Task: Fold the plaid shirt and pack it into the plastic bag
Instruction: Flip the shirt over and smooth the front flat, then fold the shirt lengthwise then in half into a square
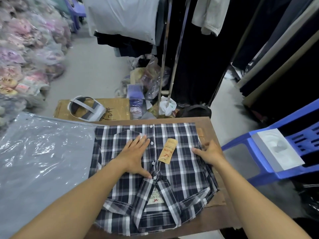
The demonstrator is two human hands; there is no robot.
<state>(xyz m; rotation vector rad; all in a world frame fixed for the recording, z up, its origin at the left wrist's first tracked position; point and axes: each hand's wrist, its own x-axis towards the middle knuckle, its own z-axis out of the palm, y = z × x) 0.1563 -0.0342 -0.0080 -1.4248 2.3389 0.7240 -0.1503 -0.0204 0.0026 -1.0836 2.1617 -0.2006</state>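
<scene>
The plaid shirt, navy and white, lies folded into a rectangle on the brown table, button front up, collar toward me. A tan paper tag rests on its front. My left hand lies flat on the shirt's left half, fingers spread, beside the button row. My right hand is at the shirt's right edge, fingers curled onto the folded fabric there. The clear plastic bag lies flat on the left, touching the shirt's left side.
A white headset sits on a cardboard box beyond the table. A blue plastic chair stands to the right with a flat packet on it. Bagged clothes are piled at far left; hanging garments and a metal rack stand behind.
</scene>
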